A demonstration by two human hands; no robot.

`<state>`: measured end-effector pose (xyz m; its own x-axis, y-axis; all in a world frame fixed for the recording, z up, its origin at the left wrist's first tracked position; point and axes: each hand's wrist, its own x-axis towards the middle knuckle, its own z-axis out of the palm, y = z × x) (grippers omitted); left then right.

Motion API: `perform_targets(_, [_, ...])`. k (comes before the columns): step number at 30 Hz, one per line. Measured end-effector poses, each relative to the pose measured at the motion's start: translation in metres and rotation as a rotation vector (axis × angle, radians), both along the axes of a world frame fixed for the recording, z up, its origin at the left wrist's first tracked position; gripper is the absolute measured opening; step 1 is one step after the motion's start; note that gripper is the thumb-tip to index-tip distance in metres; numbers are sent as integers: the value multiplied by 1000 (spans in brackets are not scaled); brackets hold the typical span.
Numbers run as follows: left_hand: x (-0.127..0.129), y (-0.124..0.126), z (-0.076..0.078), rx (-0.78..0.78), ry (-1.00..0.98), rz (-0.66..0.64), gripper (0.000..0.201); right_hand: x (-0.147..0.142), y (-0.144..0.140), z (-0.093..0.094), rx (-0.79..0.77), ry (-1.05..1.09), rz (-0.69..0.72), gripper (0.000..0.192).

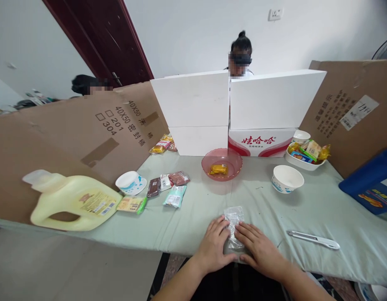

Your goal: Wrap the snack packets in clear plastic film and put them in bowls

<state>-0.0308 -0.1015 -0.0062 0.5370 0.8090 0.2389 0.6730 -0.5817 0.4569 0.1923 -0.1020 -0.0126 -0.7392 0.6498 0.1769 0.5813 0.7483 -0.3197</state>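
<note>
Head view: crinkled clear wrapper [234,215] flat on cloth-covered bench [193,225], near front edge, lying between left hand [213,243] and right hand [258,247]; both hands spread open, palms down, fingertips touching wrapper from either side, neither closed round it; white cutter [314,239] well apart, right of right hand; pink bowl [237,168] beyond wrapper, yellow packet [219,169] inside
</note>
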Motion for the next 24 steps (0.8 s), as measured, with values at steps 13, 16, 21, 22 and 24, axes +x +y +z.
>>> perform_targets(13, [-9, 11, 2, -19, -173, -135, 18, -9, -6, 5, -21, 162, -101, 20])
perform_targets(16, [-9, 17, -1, -134, -306, -48, 39, -14, 9, 7, -147, 175, -294, 24])
perform_targets(21, [6, 32, -13, -239, -327, 211, 60, -34, 43, 9, -234, 66, -610, 24])
perform_targets(22, [10, 34, -15, -222, -299, 261, 55, -38, 47, 8, -229, 49, -632, 23])
perform_targets(24, [18, 36, -18, -150, -218, 331, 48, -45, 53, 6, -219, 22, -674, 20])
